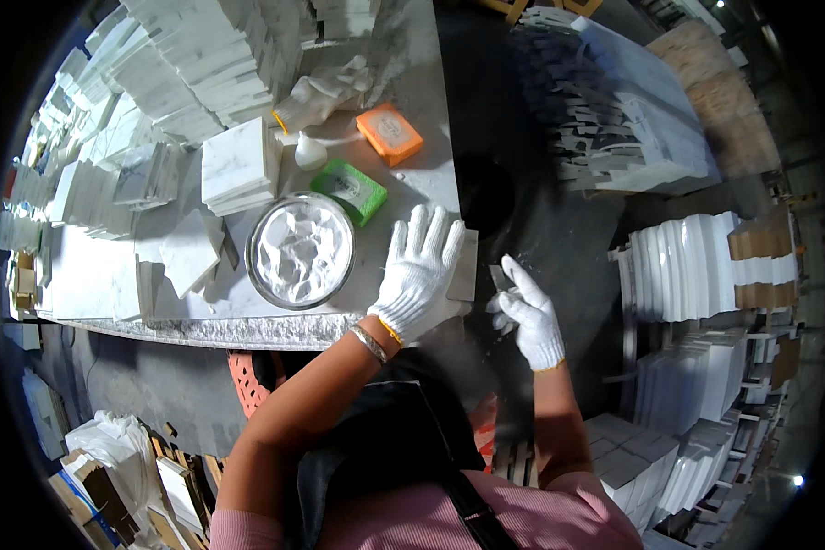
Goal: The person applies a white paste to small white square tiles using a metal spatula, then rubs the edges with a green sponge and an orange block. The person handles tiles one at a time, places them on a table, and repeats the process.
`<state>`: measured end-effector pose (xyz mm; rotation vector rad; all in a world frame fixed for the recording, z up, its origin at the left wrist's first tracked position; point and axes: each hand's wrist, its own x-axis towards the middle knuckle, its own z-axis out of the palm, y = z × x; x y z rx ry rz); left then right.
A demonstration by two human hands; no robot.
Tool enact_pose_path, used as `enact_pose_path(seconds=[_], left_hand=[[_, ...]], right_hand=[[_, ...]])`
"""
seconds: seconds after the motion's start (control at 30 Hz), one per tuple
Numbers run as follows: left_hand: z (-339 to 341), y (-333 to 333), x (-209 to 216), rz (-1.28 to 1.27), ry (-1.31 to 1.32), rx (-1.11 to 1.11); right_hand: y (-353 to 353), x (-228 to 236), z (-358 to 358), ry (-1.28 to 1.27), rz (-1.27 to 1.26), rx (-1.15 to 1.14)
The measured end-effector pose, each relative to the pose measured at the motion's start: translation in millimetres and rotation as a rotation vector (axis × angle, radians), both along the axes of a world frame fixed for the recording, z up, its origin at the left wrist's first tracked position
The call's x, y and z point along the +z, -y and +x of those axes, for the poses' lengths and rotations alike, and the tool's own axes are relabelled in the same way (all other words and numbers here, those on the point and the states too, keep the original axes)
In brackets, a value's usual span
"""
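My left hand [419, 266], in a white knit glove, lies flat with its fingers stretched and spread. Beneath it is a light marble tile [465, 267], which juts past the right edge of the table. My right hand [531, 313], gloved the same way, is just off that edge. Its fingers pinch a small flat grey piece [498, 277], whose exact kind I cannot make out. Left of my left hand stands a round clear bowl [260, 286] of white paste. Behind it lie a green box [349, 191] and an orange box [390, 134].
A small white bottle [310, 152] and a crumpled glove [325, 92] sit behind the bowl. Stacked marble tiles [239, 163] crowd the table's left and back. Upright white slabs [683, 269] stand on the right, with a larger slab pile [646, 110] farther back.
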<state>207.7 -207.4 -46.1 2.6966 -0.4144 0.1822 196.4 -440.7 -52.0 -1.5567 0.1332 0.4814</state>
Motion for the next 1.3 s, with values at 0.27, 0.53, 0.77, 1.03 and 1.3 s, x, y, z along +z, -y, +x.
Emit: enact_pose_path(seconds=[0.27, 0.53, 0.77, 1.03, 1.3], left_hand=[[-12, -17, 1, -0.418, 0.044, -0.073], [-32, -42, -3, -0.864, -0.248, -0.190], [-64, -59, -6, -0.897, -0.105, -0.092], [-44, -67, 10, -0.948, -0.256, -0.075], [-23, -68, 15, -1.092, -0.337, -0.063]], right_hand=[[-23, -8, 13, -0.132, 0.522, -0.118], [-67, 33, 18, -0.044, 0.430, -0.016], [-77, 46, 20, 0.009, 0.278, 0.089], [-50, 54, 13, 0.081, 0.188, 0.111], [-18, 71, 34, 0.216, 0.076, 0.231]])
